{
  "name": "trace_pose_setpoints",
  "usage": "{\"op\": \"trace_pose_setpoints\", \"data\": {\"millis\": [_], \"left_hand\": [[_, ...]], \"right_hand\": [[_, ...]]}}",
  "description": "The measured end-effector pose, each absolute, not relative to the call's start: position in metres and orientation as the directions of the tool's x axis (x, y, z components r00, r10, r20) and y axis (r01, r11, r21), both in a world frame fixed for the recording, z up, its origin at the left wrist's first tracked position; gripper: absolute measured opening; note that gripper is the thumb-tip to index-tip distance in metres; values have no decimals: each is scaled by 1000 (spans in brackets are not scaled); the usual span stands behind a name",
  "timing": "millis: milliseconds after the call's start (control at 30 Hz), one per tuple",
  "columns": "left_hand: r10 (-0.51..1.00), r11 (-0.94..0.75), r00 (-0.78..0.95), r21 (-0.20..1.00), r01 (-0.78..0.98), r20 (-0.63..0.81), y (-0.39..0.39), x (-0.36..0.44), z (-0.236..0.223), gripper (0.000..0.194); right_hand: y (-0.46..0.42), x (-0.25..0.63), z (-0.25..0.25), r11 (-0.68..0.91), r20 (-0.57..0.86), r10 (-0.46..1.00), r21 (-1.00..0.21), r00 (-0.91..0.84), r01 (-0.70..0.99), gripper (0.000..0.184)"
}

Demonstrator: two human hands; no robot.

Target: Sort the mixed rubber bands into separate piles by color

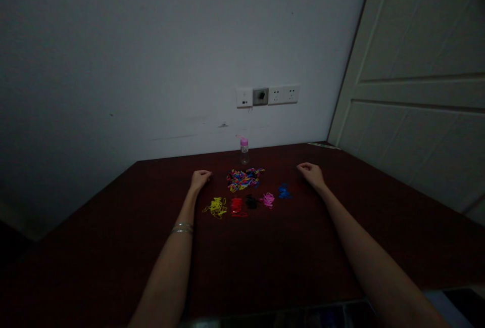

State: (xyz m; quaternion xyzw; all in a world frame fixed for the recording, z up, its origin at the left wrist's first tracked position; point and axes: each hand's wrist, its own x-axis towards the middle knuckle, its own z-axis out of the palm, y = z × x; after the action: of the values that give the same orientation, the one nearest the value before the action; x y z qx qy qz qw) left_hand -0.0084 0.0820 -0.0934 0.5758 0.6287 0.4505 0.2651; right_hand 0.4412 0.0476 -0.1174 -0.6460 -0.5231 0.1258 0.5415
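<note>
- Bare forearms reach across a dark red table [273,252], a silvery bracelet [182,227] circling the left one
- Five small piles of bands form a slanting row between the arms, from the yellow pile [217,207] at left through the red pile [237,206], black pile [251,201] and pink pile [268,200] to the blue pile [284,191], set farthest back
- Behind the row lies the mixed pile [243,179], just to the right of the left hand [200,179], which is the nearer of the two, and well to the left of the right hand [310,173]
- The mixed pile stretches longest from left to right, its right end trailing slightly away from the person; single bands point every way
- Both hands rest with fingers curled in, too small and dim to tell whether the tips meet or hold anything; the blue pile is nearest the right
- Beyond stands a pink-capped bottle [244,152], upright, its strap pointing left, before a wall [182,55] with sockets [283,95]
</note>
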Motion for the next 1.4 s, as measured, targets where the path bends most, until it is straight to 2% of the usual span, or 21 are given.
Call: {"op": "trace_pose_setpoints", "data": {"millis": [333, 567, 733, 1400], "left_hand": [[980, -94, -89, 811, 578, 177, 78, -2, -91, 22], [978, -209, 141, 741, 638, 154, 79, 14, -83, 25], [959, -278, 233, 697, 661, 161, 78, 29, -83, 22], [960, -280, 216, 667, 691, 180, 77, 34, -84, 19]], "right_hand": [[45, 439, -113, 102, 362, 832, -845, 421, 524, 31], [49, 441, -117, 85, 341, 840, -852, 423, 517, 31], [45, 439, -115, 101, 353, 840, -847, 412, 521, 32], [44, 440, -114, 99, 375, 839, -817, 395, 567, 34]]}}
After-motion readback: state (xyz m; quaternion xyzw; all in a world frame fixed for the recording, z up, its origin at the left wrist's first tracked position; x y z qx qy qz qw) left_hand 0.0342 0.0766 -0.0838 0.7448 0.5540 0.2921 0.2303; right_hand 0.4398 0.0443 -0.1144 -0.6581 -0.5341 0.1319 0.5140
